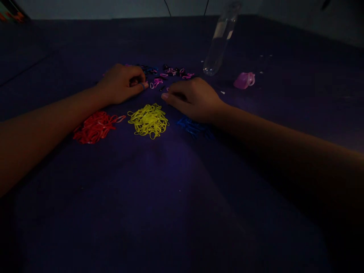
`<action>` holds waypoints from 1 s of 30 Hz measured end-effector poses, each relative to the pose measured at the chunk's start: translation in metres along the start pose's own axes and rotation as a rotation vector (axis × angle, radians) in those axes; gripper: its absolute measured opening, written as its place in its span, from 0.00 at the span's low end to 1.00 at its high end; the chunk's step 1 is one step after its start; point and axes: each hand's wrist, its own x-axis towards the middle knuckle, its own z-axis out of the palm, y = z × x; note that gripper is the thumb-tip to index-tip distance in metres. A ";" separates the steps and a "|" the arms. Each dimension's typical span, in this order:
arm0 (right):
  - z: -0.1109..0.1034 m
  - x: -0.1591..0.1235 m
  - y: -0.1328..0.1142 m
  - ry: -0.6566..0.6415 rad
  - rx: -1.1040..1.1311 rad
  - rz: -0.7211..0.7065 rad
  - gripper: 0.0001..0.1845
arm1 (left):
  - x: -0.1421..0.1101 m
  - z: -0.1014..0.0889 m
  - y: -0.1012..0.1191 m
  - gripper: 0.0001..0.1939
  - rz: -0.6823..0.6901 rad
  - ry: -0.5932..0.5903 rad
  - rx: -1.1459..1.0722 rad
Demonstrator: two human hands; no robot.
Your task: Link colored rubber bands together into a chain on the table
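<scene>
Three sorted heaps lie on the dark counter [182,212]: a red pile [95,127], a yellow pile [148,120] beside it, and a blue pile [193,127] on the yellow pile's other side, partly under the right hand [193,99]. Beyond the yellow pile sits a mixed scatter of pink and dark bands [170,74]. The left hand [121,82] rests at that scatter, fingers curled narrow as if pinching a band, though the dim light hides it. The right hand lies flat, fingers loosely together, holding nothing visible. Sorting looks underway; picking one band cleanly from the scatter calls for a fine pinch.
</scene>
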 end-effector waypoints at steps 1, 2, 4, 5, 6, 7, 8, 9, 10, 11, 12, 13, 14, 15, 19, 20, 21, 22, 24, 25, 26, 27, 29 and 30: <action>0.000 0.000 -0.001 0.004 -0.013 -0.001 0.34 | 0.000 0.000 0.000 0.26 0.007 -0.003 0.011; -0.001 0.000 -0.001 0.005 -0.027 0.003 0.36 | 0.000 0.000 -0.001 0.28 0.014 -0.002 0.022; -0.002 0.001 -0.002 0.005 -0.051 0.012 0.36 | 0.001 0.000 -0.002 0.29 0.024 -0.001 0.046; -0.002 0.001 -0.003 0.006 -0.058 0.015 0.36 | 0.001 0.000 -0.002 0.30 0.027 0.001 0.056; -0.002 0.001 -0.003 0.009 -0.059 0.014 0.36 | 0.002 0.000 -0.002 0.29 0.029 0.000 0.061; -0.002 0.001 -0.003 0.014 -0.054 0.011 0.37 | 0.002 0.000 -0.002 0.29 0.030 -0.003 0.060; -0.002 0.001 -0.003 0.016 -0.043 0.007 0.37 | 0.002 0.000 -0.002 0.28 0.027 -0.003 0.052; -0.002 0.000 -0.003 0.014 -0.028 0.002 0.37 | 0.001 0.000 -0.001 0.26 0.022 -0.008 0.033; -0.002 0.000 -0.003 0.008 -0.009 0.000 0.35 | 0.001 0.000 -0.001 0.24 0.018 -0.007 0.016; -0.003 0.000 -0.003 -0.008 0.008 0.004 0.32 | 0.001 0.000 0.000 0.21 0.010 -0.006 -0.005; -0.003 -0.001 -0.003 -0.022 0.018 0.015 0.29 | 0.001 0.000 0.000 0.18 0.004 -0.001 -0.028; -0.004 -0.001 -0.003 -0.035 0.021 0.028 0.27 | 0.001 0.001 0.000 0.16 0.013 -0.018 -0.052; -0.005 -0.001 -0.004 -0.050 0.020 0.037 0.25 | 0.001 0.001 0.000 0.14 0.007 -0.009 -0.071; -0.006 -0.002 -0.004 -0.063 0.019 0.044 0.24 | 0.001 0.002 -0.001 0.13 -0.002 0.011 -0.081; -0.008 -0.002 -0.006 -0.091 0.034 0.046 0.19 | 0.002 0.004 -0.004 0.11 0.055 0.019 -0.102; -0.008 -0.002 -0.006 -0.097 0.043 0.047 0.18 | 0.001 0.004 -0.004 0.11 0.070 0.023 -0.103; -0.008 -0.002 -0.006 -0.094 0.043 0.058 0.17 | 0.001 0.005 -0.004 0.11 0.082 0.039 -0.103; -0.007 -0.002 -0.006 -0.091 0.044 0.062 0.16 | 0.000 0.005 -0.004 0.10 0.095 0.054 -0.103; -0.007 -0.003 -0.005 -0.081 0.051 0.050 0.15 | -0.002 0.005 -0.003 0.10 0.112 0.078 -0.093; -0.006 -0.003 -0.004 -0.079 0.054 0.045 0.15 | -0.002 0.005 -0.003 0.10 0.115 0.090 -0.091; -0.006 -0.003 -0.004 -0.077 0.056 0.038 0.15 | -0.003 0.006 -0.002 0.10 0.121 0.090 -0.093; -0.005 -0.002 -0.003 -0.074 0.058 0.035 0.15 | -0.003 0.006 -0.002 0.10 0.123 0.092 -0.095; -0.004 -0.002 -0.003 -0.072 0.059 0.033 0.14 | -0.003 0.006 -0.002 0.09 0.125 0.096 -0.099; -0.004 -0.002 -0.003 -0.070 0.059 0.033 0.14 | -0.003 0.007 -0.002 0.09 0.125 0.101 -0.097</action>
